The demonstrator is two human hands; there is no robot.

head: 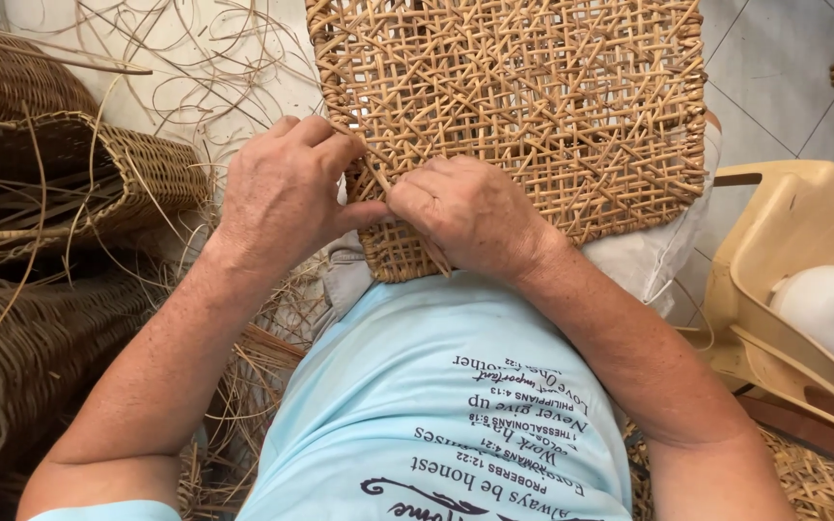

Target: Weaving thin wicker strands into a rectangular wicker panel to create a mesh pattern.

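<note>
A woven cane panel (533,87) with an open lattice pattern lies across my lap, reaching away from me. My left hand (282,193) grips its near left corner, thumb pressed toward the weave. My right hand (470,212) rests on the near edge beside it, fingers curled over a thin cane strand (378,178) that runs between the two hands. The strand's far end is hidden in the weave.
Woven baskets (98,178) are stacked at the left, with loose cane strips (195,58) scattered on the tiled floor (774,68). A beige plastic chair (803,260) holding a white object (832,309) stands at the right. Cane scraps lie under my legs.
</note>
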